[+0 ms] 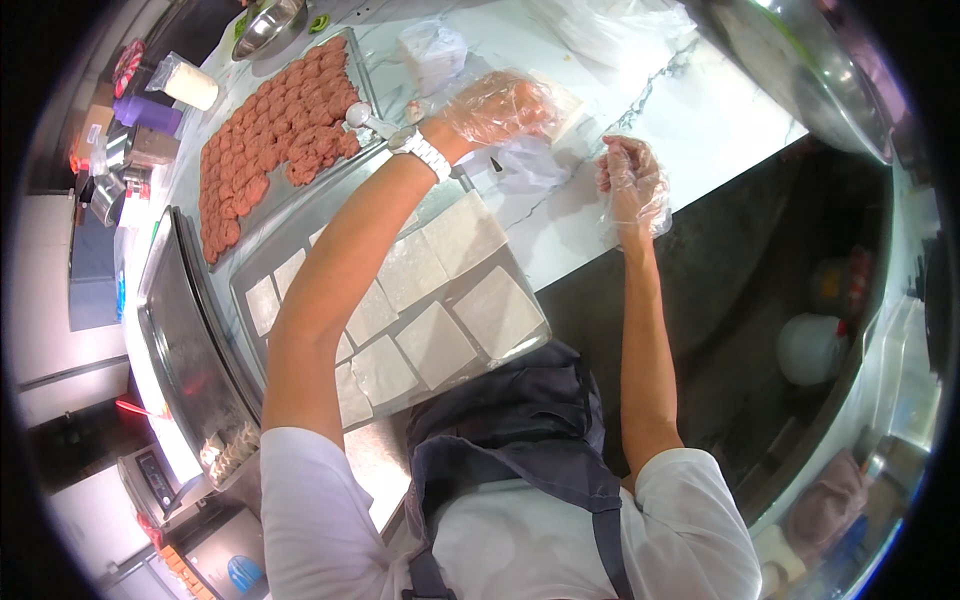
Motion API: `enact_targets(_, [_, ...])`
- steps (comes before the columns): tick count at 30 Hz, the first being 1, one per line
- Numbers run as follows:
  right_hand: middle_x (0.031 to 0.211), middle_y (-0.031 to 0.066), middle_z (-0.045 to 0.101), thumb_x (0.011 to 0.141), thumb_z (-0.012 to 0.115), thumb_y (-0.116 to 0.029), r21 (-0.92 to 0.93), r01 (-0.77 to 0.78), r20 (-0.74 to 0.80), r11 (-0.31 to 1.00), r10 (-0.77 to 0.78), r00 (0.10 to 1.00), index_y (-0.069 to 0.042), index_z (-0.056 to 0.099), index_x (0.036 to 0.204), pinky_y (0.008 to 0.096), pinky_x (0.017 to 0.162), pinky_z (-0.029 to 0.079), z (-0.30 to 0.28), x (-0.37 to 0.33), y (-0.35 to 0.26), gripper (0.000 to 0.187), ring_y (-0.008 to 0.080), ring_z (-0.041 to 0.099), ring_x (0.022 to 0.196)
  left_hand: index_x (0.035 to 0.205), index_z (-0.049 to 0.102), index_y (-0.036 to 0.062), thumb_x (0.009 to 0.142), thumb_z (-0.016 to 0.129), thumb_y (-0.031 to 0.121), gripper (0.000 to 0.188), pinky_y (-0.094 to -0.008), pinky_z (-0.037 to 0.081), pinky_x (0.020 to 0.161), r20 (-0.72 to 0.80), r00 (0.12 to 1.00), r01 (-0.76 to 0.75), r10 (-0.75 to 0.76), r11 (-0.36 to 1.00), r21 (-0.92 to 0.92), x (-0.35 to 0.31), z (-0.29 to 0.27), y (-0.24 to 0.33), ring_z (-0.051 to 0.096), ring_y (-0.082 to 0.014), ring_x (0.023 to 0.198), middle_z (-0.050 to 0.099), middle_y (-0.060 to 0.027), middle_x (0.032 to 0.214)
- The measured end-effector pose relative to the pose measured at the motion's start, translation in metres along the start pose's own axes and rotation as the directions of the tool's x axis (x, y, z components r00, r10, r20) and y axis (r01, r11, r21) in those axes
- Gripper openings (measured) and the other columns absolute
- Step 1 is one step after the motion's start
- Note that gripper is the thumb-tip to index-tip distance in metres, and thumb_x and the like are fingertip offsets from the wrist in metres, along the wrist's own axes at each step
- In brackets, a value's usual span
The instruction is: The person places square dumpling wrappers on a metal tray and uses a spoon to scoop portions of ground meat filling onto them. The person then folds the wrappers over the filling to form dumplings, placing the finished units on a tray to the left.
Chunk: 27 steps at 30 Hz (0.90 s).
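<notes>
A: Your white shirt and dark apron come nearest, at the near side of the tray of squares.

B: Beyond you, the marble-patterned desk carries that tray and runs out past its far right corner. What's beside it?

A: The meat tray, beyond and to the left of the tray of squares, bearing lumps of reddish minced meat in close rows.

B: You also have a large metal bowl, well beyond the tray of squares to the right, and a smaller metal bowl past it on the far left.

A: And your hands?

B: Both wear clear plastic gloves. Your left hand is off the far right corner of the tray of squares, over a pale sheet that it partly covers. I cannot tell if that grip is apart, together or clamped on the sheet. Your right hand hangs to the right of the tray, well apart from it, with its fingers curled in; I cannot tell whether that grip has come together.

A: Smaller things?

B: The pale squares lie flat in their tray, some partly hidden by your left forearm. A white packet sits beyond the tray's far side, past your left wrist. Your white watch is above the tray's far edge, and a white spoon is just beyond that edge, by the meat.
</notes>
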State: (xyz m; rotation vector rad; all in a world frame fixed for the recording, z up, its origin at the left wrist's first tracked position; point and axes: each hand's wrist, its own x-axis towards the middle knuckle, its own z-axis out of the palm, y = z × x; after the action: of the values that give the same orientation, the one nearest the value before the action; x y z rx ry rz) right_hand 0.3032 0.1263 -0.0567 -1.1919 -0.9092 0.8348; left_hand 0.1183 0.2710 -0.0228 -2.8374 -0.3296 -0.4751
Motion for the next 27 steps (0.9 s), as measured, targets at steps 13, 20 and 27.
enact_targets(13, [0.071,0.0052,0.055,0.093,0.050,-0.009,0.032,0.005,0.005,0.999,-0.005,1.000,0.003,0.057,0.100,0.0228,0.048,0.038,0.000,-0.001,-0.004,0.016,0.0078,0.048,0.053,0.093,0.063,0.0157,0.075,0.067,0.019,0.019,-0.0355,0.051,0.072,-0.157,0.979,-0.130,0.128,0.992,-0.004,0.002,0.003,-0.015,0.061,-0.0238,0.083,0.064,-0.0017,0.097])
enact_targets(20, [0.071,0.0055,0.055,0.093,0.049,-0.009,0.047,-0.005,-0.004,0.999,0.005,1.000,0.004,0.057,0.100,0.0227,0.047,0.038,-0.001,-0.001,-0.002,0.017,0.0079,0.047,0.053,0.096,0.063,0.0162,0.078,0.066,0.026,0.021,-0.0352,0.051,0.073,0.074,0.994,-0.079,0.082,0.996,-0.034,0.010,-0.014,-0.008,0.060,-0.0239,0.080,0.064,-0.0020,0.095])
enact_targets(27, [0.071,0.0062,0.056,0.093,0.050,-0.008,0.043,-0.003,-0.011,0.999,0.003,1.000,0.005,0.057,0.099,0.0226,0.047,0.038,0.000,-0.002,-0.004,0.016,0.0081,0.048,0.052,0.095,0.063,0.0139,0.080,0.064,0.028,0.020,-0.0342,0.049,0.078,0.057,0.995,-0.087,0.082,0.992,0.095,0.007,-0.014,-0.008,0.059,-0.0223,0.085,0.062,-0.0023,0.092])
